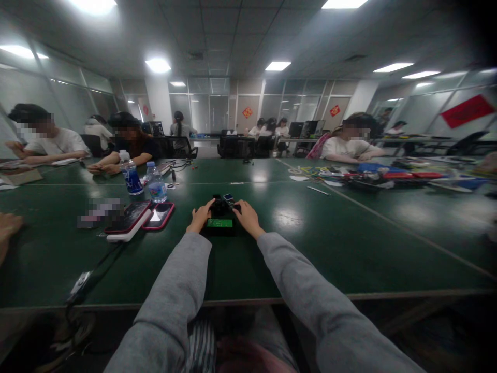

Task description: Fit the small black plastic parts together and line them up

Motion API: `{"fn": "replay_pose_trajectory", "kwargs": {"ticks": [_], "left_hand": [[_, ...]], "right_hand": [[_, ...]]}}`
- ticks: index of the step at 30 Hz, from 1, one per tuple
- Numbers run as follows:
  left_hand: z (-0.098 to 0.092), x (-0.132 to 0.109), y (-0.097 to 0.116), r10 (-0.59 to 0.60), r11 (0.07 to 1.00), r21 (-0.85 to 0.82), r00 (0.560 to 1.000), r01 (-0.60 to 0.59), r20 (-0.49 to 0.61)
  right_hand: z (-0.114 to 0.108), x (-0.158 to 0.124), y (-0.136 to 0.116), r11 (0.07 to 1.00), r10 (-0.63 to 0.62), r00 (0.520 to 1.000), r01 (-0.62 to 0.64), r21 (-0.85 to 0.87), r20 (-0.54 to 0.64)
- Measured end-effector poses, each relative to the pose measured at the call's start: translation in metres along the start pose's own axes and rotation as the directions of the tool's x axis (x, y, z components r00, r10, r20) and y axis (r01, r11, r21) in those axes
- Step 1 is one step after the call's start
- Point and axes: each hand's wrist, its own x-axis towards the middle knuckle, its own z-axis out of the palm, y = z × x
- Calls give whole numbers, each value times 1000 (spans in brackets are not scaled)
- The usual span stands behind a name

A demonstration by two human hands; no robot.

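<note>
In the head view, my left hand is at the left side of a small black object, its fingers closed against that side. My right hand pinches a small dark device with a pale screen-like face, tilted at the black object's right edge. Fingertips hide part of both things, and their exact kind is too small to make out. Between my wrists lies a green circuit board, which appears to sit in or on a dark base.
Left of my hands are phones, a white power bank and two water bottles. A cable with a connector runs over the near edge. Wires and tools lie at right, a pen nearer. People sit across the green table.
</note>
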Motion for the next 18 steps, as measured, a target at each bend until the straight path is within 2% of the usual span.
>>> {"fn": "replay_pose_trajectory", "kwargs": {"ticks": [4, 12, 15, 18], "left_hand": [[2, 0, -2, 16, 1000, -12, 1000, -16, -7], [0, -2, -3, 40, 999, -33, 999, -40, 0], [-1, -3, -2, 46, 998, -41, 999, -46, -1], [-2, -5, 0, 45, 998, -43, 999, -46, -8]], "right_hand": [[-4, -2, 0, 997, 38, 999, -41, -65, -32], [-4, -1, 3, 994, 61, 997, -66, -89, -52], [0, 0, 6, 995, 20, 997, -27, -96, -80], [5, 2, 10, 996, -48, 999, 47, -71, -7]]}}
